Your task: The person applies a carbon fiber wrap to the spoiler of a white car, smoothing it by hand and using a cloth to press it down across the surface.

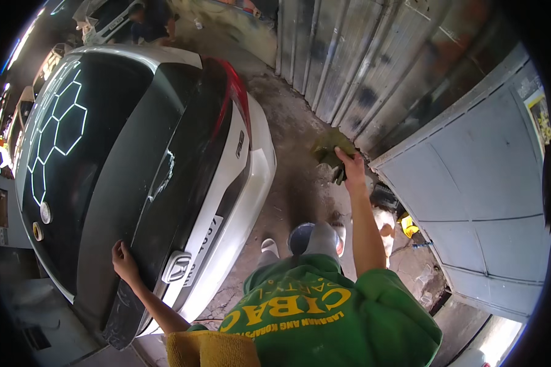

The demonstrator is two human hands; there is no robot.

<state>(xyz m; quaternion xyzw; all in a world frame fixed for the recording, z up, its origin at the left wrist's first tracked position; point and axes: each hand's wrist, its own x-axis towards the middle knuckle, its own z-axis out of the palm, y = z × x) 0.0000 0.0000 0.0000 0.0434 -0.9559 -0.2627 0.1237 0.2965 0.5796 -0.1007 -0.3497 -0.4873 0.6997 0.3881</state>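
Observation:
My right hand [353, 170] is raised over the floor on the right, its thumb and fingers closed on a ragged olive-green cloth [333, 145]. On the left, my left hand [125, 262] rests on the dark grey rear panel [183, 140] of a white car [258, 162], its fingers fairly straight and nothing in them. A whitish, scuffed streak [162, 176] marks that panel. Hexagon-shaped light reflections show on the dark rear window [104, 79], where two tape rolls [46, 212] lie. A red tail light [237, 92] sits at the car's far corner.
A bucket [300, 238] stands by my feet. Close to my right leg is a white and brown animal [384, 227], with a yellow item [408, 227] beyond it. A corrugated metal wall [349, 55] and grey gate [465, 165] bound the right. Another person [153, 24] is far back.

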